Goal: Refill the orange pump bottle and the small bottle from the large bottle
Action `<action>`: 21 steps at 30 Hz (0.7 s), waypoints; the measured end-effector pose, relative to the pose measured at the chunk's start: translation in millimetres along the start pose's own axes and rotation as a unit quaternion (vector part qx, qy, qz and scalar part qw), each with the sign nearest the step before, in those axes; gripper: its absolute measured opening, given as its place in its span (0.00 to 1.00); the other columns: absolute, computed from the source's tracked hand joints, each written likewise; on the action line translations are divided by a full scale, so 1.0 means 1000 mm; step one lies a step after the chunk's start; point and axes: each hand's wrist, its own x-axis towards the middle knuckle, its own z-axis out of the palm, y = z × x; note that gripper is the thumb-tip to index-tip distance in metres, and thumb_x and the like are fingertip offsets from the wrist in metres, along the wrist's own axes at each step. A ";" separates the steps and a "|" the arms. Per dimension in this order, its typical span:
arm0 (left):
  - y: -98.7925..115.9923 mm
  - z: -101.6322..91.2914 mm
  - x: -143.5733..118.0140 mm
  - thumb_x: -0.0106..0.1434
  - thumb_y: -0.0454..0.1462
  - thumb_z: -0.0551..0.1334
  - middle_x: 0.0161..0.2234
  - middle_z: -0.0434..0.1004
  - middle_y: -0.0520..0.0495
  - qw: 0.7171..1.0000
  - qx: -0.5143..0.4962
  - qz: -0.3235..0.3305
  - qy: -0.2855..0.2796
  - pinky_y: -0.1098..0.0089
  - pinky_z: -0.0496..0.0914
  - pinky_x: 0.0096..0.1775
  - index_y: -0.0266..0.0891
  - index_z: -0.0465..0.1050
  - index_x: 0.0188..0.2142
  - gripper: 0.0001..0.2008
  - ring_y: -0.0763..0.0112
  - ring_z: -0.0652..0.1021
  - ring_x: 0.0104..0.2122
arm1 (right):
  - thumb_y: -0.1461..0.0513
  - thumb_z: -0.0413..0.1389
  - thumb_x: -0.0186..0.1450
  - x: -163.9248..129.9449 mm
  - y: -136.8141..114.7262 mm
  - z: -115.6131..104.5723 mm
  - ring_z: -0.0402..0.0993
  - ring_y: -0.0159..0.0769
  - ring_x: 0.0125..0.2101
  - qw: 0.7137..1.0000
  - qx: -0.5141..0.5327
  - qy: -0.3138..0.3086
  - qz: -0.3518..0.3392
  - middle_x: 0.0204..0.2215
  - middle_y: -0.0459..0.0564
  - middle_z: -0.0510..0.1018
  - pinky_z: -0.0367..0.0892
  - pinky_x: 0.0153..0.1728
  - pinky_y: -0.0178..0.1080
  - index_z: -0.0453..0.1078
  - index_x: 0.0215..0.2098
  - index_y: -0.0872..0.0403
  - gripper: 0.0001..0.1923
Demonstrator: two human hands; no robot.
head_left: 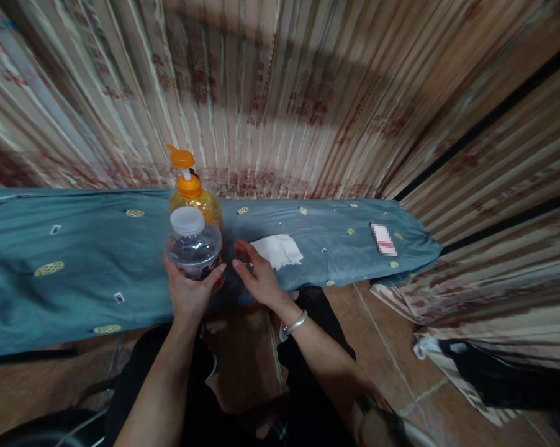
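Observation:
My left hand (190, 292) is wrapped round a clear plastic bottle (194, 245) with a white screw cap, held upright at the near side of the board. Right behind it stands an orange pump bottle (196, 202), partly hidden by the clear one. My right hand (260, 273) is a short way to the right, fingers apart and holding nothing. Beside its fingertips lies a white sheet of tissue (279, 250) with a ragged edge. I cannot tell whether the clear bottle rests on the cloth or is lifted.
A long narrow board covered in teal cloth (84, 267) crosses in front of me. A small pink-and-white item (383, 239), blurred out, lies near its right end. Pleated curtains (280, 112) hang behind and at the right. Brown floor tiles (373, 335) show below.

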 end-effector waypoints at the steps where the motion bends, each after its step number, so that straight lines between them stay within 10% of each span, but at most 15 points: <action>1: -0.002 0.001 -0.001 0.46 0.44 0.78 0.67 0.65 0.25 1.000 -0.003 0.000 -0.003 0.48 0.62 0.67 0.30 0.49 0.70 0.59 0.47 0.69 0.66 | 0.53 0.54 0.74 0.000 -0.001 0.004 0.73 0.42 0.62 1.000 0.009 -0.016 0.000 0.63 0.60 0.75 0.69 0.63 0.48 0.60 0.69 0.52 0.28; 10: -0.004 -0.018 -0.009 0.48 0.45 0.76 0.71 0.56 0.28 0.998 0.041 0.050 0.017 0.43 0.53 0.69 0.35 0.50 0.71 0.57 0.44 0.59 0.71 | 0.56 0.49 0.75 0.004 0.015 0.012 0.72 0.41 0.63 0.999 -0.010 -0.053 -0.005 0.63 0.58 0.75 0.67 0.65 0.47 0.61 0.68 0.52 0.25; 16: 0.026 -0.041 -0.011 0.55 0.48 0.74 0.68 0.62 0.38 0.950 0.162 0.265 0.029 0.43 0.58 0.66 0.50 0.52 0.72 0.51 0.45 0.63 0.67 | 0.58 0.49 0.74 0.005 0.041 -0.029 0.72 0.48 0.63 0.991 -0.124 0.036 0.025 0.61 0.63 0.76 0.66 0.65 0.53 0.65 0.65 0.55 0.24; 21: 0.007 -0.035 -0.001 0.52 0.47 0.76 0.71 0.57 0.36 0.977 0.099 0.190 0.018 0.41 0.57 0.66 0.49 0.49 0.72 0.55 0.43 0.60 0.70 | 0.58 0.49 0.74 0.002 0.039 -0.036 0.73 0.48 0.63 0.991 -0.125 0.035 0.033 0.61 0.64 0.76 0.67 0.64 0.53 0.65 0.65 0.57 0.23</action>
